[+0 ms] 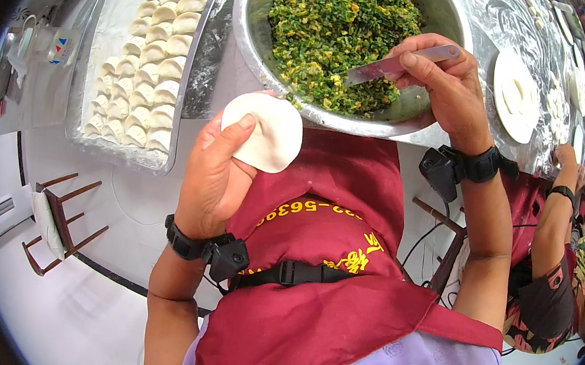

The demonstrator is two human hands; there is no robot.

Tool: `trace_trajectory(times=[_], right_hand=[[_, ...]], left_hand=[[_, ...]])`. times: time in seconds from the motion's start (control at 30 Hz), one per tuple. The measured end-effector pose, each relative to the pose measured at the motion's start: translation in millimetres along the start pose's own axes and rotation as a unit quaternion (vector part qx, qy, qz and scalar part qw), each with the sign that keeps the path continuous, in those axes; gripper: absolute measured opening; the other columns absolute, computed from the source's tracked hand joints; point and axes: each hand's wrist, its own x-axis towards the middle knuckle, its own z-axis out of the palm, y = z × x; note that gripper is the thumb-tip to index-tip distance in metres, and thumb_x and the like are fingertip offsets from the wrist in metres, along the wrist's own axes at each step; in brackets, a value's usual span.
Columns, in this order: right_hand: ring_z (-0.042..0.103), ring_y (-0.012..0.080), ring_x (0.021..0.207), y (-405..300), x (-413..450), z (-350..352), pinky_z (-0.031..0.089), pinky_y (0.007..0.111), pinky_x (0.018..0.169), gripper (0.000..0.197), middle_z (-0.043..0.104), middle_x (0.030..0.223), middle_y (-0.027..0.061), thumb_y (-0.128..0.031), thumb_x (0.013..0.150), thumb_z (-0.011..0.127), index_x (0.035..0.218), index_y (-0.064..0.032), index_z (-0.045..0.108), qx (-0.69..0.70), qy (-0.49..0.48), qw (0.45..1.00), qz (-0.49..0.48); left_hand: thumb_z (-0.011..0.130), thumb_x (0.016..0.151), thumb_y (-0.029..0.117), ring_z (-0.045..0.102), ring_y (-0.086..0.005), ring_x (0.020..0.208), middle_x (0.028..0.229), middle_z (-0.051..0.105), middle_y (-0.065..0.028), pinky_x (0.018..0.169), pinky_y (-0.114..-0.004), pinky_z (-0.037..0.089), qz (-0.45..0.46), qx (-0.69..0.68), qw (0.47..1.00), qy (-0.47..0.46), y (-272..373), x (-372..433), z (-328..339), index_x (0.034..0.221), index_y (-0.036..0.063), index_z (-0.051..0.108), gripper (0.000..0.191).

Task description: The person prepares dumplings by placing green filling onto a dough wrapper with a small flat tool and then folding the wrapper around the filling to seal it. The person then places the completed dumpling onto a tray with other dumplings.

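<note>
A round dough wrapper (271,135) lies in my left hand (225,164), its thumb pressed on the top face near the left edge. My right hand (441,86) holds a flat metal filling spatula (406,63), with the blade tip dipped in the chopped filling (340,38) of green leaves and yellow bits. That filling sits in a wide metal bowl (244,33) at the table's edge, just beyond both hands. The wrapper is below the bowl's near left rim, partly over my red apron.
On the left, a metal tray (177,117) holds rows of folded dumplings (146,73). Right of the bowl, a white oval plate (526,119) carries wrappers on a floured metal table (480,20). Co-workers' arms (557,210) are at the right. A wooden stool (61,222) stands at lower left.
</note>
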Motion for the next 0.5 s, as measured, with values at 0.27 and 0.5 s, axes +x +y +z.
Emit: trace_trajectory(times=[0.27,0.5], right_hand=[[0.067,0.0164,0.072,5,11,-5,0.055,0.024,0.063,0.014,0.066,0.087,0.0082,-0.011,0.088,0.062,0.097,0.0,0.063,0.124,0.002,0.99,0.07],[0.068,0.0185,0.073,0,8,-11,0.056,0.025,0.062,0.016,0.066,0.089,0.0087,-0.009,0.089,0.06,0.102,-0.0006,0.062,0.201,0.026,0.976,0.079]], left_hand=[[0.05,0.094,0.013,0.057,-0.0237,0.111,0.118,0.059,-0.0145,0.099,-0.04,0.043,0.009,-0.072,0.997,0.014,4,0,-3,0.123,-0.0053,0.049,0.034],[0.042,0.098,0.019,0.049,-0.0269,0.121,0.129,0.051,-0.0173,0.104,-0.042,0.039,0.042,-0.069,0.997,0.0,9,6,13,0.131,-0.0058,0.041,0.041]])
